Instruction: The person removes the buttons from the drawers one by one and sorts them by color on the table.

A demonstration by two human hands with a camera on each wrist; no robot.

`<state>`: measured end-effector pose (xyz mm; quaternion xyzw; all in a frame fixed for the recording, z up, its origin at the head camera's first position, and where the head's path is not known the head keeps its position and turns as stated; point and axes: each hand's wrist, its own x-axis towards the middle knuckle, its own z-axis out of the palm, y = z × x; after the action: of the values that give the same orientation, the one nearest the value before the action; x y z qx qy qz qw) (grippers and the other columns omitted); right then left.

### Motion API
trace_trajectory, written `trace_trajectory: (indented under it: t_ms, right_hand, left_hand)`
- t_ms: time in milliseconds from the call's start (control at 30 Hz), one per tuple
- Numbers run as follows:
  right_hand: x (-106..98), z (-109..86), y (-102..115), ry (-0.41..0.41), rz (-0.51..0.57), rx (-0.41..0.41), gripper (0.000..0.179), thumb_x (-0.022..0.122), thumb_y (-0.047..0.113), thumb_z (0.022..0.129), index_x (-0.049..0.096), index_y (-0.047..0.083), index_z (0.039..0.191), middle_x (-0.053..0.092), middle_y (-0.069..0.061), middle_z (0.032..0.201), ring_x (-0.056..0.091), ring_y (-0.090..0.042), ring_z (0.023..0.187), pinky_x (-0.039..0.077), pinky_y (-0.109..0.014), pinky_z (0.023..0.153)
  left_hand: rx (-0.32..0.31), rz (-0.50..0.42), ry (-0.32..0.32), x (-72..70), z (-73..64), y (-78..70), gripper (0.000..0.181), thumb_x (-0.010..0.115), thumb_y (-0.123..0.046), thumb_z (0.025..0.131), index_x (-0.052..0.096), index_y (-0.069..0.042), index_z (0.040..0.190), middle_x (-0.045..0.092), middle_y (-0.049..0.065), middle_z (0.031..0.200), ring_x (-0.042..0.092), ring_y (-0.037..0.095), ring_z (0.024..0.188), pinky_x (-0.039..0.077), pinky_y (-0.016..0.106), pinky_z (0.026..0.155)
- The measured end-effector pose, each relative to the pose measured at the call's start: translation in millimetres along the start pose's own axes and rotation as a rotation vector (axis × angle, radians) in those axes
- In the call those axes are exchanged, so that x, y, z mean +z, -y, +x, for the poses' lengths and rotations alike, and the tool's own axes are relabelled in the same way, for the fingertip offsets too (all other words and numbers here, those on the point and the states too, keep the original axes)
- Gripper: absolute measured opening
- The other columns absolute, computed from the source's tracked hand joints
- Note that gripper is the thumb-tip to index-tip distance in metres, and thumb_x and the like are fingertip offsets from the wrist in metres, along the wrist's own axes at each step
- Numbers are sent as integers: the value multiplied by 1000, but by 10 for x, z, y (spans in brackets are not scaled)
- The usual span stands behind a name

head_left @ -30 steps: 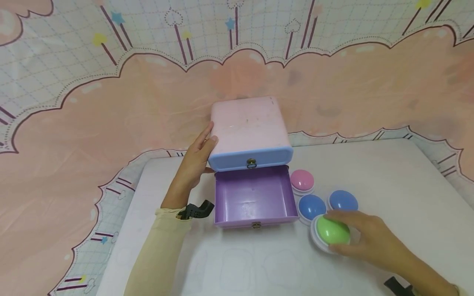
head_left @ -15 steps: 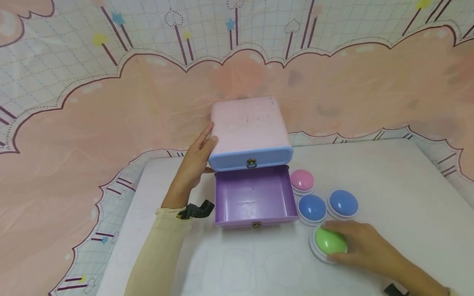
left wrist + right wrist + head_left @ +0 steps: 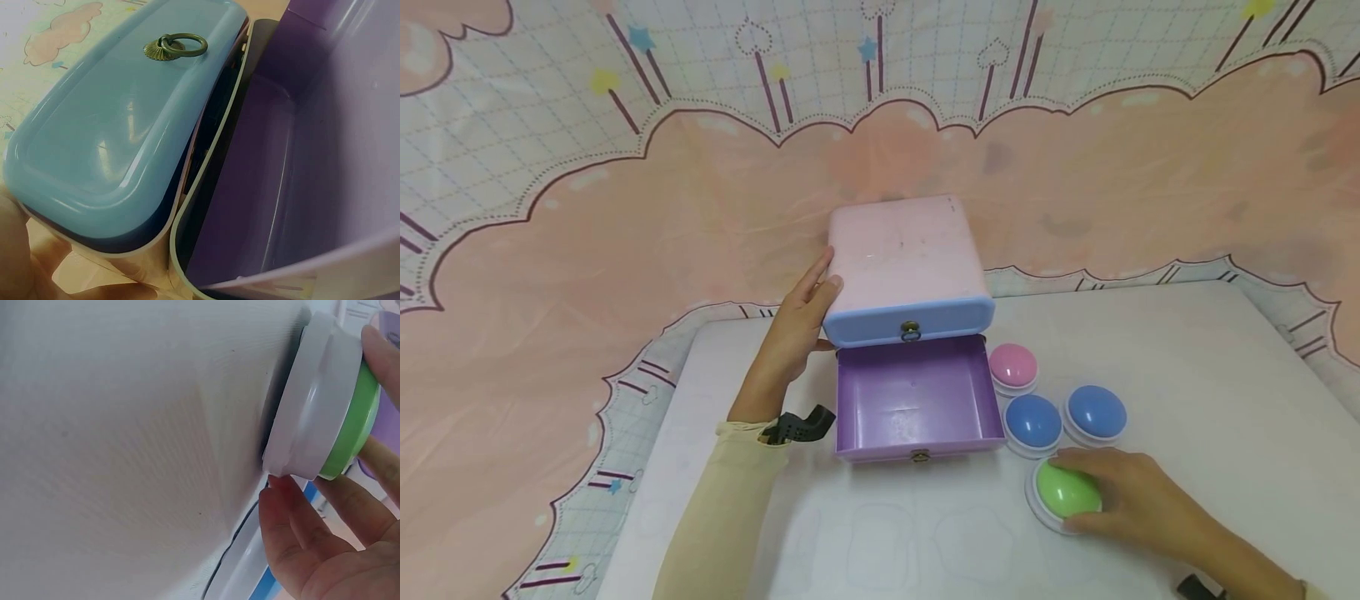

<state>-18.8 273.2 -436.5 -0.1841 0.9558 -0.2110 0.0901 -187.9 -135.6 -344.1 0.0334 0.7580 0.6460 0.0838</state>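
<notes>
A pink two-drawer box [image 3: 898, 250] stands at the back of the table. Its blue upper drawer [image 3: 880, 323] is closed, while the purple lower drawer [image 3: 917, 392] is pulled out and has nothing inside. My left hand [image 3: 793, 329] rests along the box's left side, fingers fairly straight. In front to the right, my right hand [image 3: 1135, 500] grips a green dome button [image 3: 1066, 490] with a white round base, thumb on one side and fingers on the other. The right wrist view shows fingertips at the rim of that base [image 3: 312, 394], low over the white tabletop.
Two blue dome buttons [image 3: 1032, 421] [image 3: 1096, 412] and a pink one [image 3: 1013, 367] sit right of the purple drawer. A brass ring pull [image 3: 187, 45] hangs on the blue drawer front. A patterned cloth [image 3: 715, 208] covers the wall behind the white table [image 3: 1187, 358].
My right hand has brought the green button slightly down, toward the near side of the table, and then kept it there over the last half second. My left hand and the box have stayed put.
</notes>
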Motion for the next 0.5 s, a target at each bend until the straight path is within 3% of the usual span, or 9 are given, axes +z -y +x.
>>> trace_trajectory:
  t_ms: [500]
  right_hand:
    - [8, -3, -6, -48, -14, -45, 86, 74, 79, 64, 72, 21, 127, 74, 5, 123, 69, -24, 114, 59, -46, 91]
  left_hand:
    - [0, 3, -4, 3, -3, -5, 56, 51, -47, 105, 28, -54, 155, 32, 11, 166, 58, 44, 124, 53, 70, 87]
